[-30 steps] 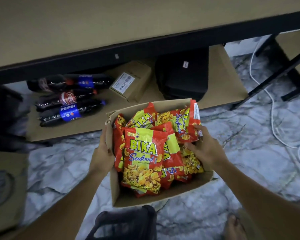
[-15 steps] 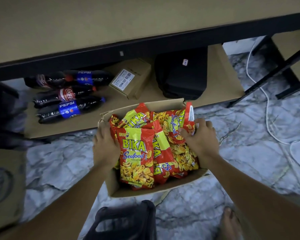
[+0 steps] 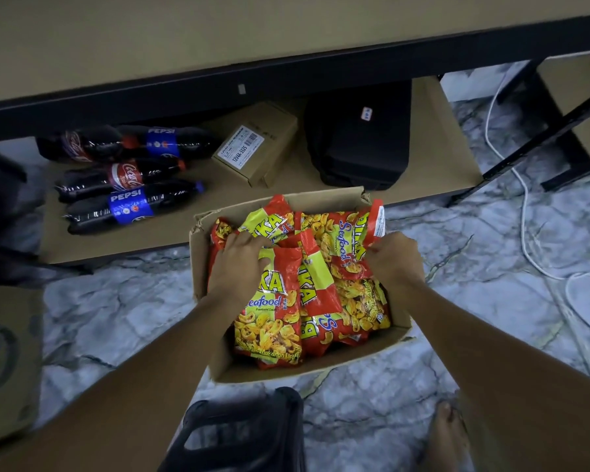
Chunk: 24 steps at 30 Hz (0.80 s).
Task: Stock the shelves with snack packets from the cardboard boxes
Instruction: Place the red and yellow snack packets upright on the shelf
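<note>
Hands, left (image 3: 241, 264) spread flat and right (image 3: 394, 258) pinching, work glossy crinkled snack packets (image 3: 273, 321), perhaps six, in one torn cardboard box (image 3: 401, 327) beside four plastic bottles (image 3: 130, 206).

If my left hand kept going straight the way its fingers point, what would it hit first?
Probably the red and yellow snack packets bunched at the far end of the open cardboard box. The left hand already rests on packets, fingers pointing away; beyond them comes the box's far wall. Depth is uncertain.

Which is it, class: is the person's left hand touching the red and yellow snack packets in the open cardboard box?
Touching. The head view shows the left hand lying flat on the red and yellow snack packets inside the open cardboard box.
</note>
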Available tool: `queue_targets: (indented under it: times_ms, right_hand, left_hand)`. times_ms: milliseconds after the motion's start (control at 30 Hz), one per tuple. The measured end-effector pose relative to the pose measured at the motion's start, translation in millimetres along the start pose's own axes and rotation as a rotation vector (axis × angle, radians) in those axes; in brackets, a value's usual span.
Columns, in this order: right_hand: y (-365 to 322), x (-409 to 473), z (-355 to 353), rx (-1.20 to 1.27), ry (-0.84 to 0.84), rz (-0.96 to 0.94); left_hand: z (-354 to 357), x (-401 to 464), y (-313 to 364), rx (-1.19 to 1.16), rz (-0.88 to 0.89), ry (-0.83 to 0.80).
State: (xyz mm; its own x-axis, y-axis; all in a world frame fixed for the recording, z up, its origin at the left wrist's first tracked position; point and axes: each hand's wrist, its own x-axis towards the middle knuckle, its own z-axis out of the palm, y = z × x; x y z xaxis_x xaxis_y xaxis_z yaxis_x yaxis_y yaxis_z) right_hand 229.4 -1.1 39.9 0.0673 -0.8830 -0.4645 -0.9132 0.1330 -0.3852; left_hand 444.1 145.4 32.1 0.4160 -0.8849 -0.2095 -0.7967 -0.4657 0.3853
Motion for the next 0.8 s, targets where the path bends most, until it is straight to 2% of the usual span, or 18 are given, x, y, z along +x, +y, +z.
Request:
queue_targets:
  times_ms: [133, 333, 633, 800]
  right_hand:
    - [6.2, 0.0, -12.0, 0.205, -0.017, 0.064]
    - [4.1, -6.0, -26.7, 0.469, 0.073, 0.020]
    - [-4.7, -38.3, -58.8, 0.542, 0.165, -0.301]
    - [-20.9, -60.4, -102.7, 0.417, 0.213, -0.458]
  left_hand:
    - [-4.9, 1.4, -1.4, -0.023, -0.035, -0.008]
    - [-18.2, 1.9, 1.3, -0.038, -0.007, 0.003]
    - [-50.3, -17.0, 3.5, -0.219, -0.004, -0.039]
    - [-93.9, -26.9, 15.7, -0.215, 0.019, -0.032]
